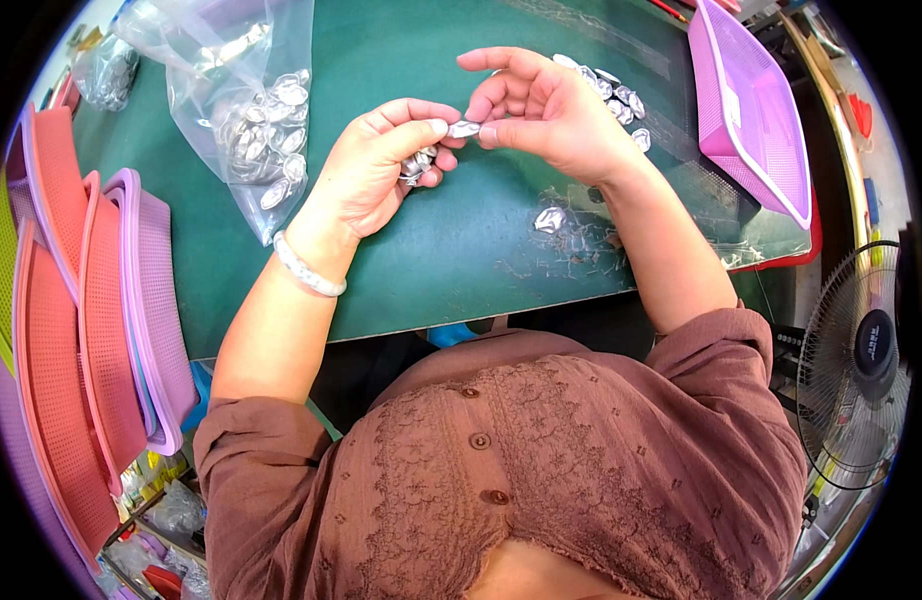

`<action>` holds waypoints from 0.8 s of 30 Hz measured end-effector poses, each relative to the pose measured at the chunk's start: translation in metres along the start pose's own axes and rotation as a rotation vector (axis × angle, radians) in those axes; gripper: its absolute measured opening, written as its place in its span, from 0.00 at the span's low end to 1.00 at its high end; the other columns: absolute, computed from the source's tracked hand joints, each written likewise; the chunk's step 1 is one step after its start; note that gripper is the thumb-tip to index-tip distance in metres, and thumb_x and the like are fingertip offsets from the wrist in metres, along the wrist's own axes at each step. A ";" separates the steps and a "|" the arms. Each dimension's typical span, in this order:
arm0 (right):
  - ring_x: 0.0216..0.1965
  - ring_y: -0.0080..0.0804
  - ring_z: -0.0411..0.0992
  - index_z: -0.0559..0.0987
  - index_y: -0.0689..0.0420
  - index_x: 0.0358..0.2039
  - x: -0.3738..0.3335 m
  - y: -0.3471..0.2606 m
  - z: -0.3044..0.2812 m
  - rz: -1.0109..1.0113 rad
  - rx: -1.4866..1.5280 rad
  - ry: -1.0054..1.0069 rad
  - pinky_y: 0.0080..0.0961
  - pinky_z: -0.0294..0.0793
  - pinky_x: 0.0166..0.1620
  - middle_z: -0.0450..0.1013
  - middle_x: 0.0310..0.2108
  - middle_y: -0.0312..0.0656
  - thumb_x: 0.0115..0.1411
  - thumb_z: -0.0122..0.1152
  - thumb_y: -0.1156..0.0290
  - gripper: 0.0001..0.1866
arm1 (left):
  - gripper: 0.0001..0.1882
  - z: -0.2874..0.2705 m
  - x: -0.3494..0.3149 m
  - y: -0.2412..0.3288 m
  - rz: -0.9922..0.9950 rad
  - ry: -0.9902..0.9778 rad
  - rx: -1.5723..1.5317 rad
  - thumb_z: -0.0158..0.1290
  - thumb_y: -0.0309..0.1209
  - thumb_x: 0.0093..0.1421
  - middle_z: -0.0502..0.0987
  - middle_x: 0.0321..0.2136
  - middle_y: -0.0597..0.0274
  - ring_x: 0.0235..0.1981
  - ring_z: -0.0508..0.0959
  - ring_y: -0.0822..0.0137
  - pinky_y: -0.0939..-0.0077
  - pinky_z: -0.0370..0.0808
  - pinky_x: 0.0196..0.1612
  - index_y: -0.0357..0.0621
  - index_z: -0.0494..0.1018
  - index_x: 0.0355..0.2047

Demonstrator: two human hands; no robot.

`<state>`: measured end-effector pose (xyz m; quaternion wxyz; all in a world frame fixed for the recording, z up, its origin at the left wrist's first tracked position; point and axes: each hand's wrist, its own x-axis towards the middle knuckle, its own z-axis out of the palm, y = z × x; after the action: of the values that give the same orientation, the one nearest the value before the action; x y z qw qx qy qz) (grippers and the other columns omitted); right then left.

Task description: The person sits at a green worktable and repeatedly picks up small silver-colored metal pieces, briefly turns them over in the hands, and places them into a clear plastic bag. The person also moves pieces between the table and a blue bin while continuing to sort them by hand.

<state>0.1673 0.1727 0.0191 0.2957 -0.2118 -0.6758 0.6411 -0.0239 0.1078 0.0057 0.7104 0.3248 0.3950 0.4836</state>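
Observation:
My left hand [386, 160], with a pale bangle on its wrist, is closed around several small silvery oval pieces [417, 166]. Between its thumb and forefinger is the end of one more silvery oval piece [464, 129]. The thumb of my right hand [541, 115] touches the other end of that piece, its remaining fingers curled loosely above. Beyond my right hand lies a pile of similar silvery pieces [621, 100]. A single silvery piece [550, 220] rests nearer me on the green table. What the pieces are exactly, I cannot make out.
A clear plastic bag [243, 130] of silvery pieces lies left of my hands on the green table [431, 270]. A purple basket [746, 110] stands at the right. Stacked pink and purple baskets [111, 320] crowd the left side. A fan [851, 365] is at the lower right.

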 end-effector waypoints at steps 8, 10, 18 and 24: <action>0.30 0.20 0.68 0.65 0.57 0.52 -0.006 -0.015 -0.013 0.072 -0.345 -0.118 0.17 0.69 0.34 0.68 0.28 0.35 0.43 0.62 0.82 0.32 | 0.12 0.002 -0.001 0.001 0.026 0.033 0.052 0.48 0.22 0.56 0.75 0.29 0.60 0.27 0.73 0.74 0.84 0.71 0.26 0.35 0.70 0.41; 0.31 0.20 0.67 0.65 0.54 0.52 -0.012 -0.038 -0.021 0.227 -0.667 -0.353 0.20 0.68 0.34 0.68 0.29 0.33 0.39 0.65 0.81 0.36 | 0.13 0.001 -0.001 0.002 0.014 0.029 0.056 0.49 0.23 0.55 0.75 0.29 0.60 0.27 0.74 0.74 0.84 0.71 0.27 0.34 0.70 0.42; 0.28 0.37 0.67 0.67 0.55 0.44 -0.020 -0.025 -0.009 0.044 -1.019 -0.343 0.31 0.67 0.31 0.66 0.24 0.40 0.36 0.67 0.77 0.31 | 0.08 -0.006 -0.001 0.004 -0.039 0.024 -0.108 0.50 0.26 0.56 0.74 0.30 0.58 0.29 0.76 0.69 0.84 0.73 0.25 0.36 0.70 0.36; 0.28 0.36 0.68 0.68 0.57 0.45 -0.007 0.000 -0.005 -0.123 -0.925 -0.064 0.30 0.67 0.32 0.67 0.24 0.40 0.42 0.61 0.80 0.26 | 0.04 -0.004 0.000 0.006 -0.047 0.024 -0.142 0.51 0.24 0.55 0.74 0.29 0.58 0.29 0.77 0.68 0.86 0.74 0.23 0.39 0.69 0.31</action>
<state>0.1757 0.1720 0.0181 0.1867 -0.2613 -0.9106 0.2601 -0.0301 0.1096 0.0084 0.7378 0.2586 0.3758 0.4975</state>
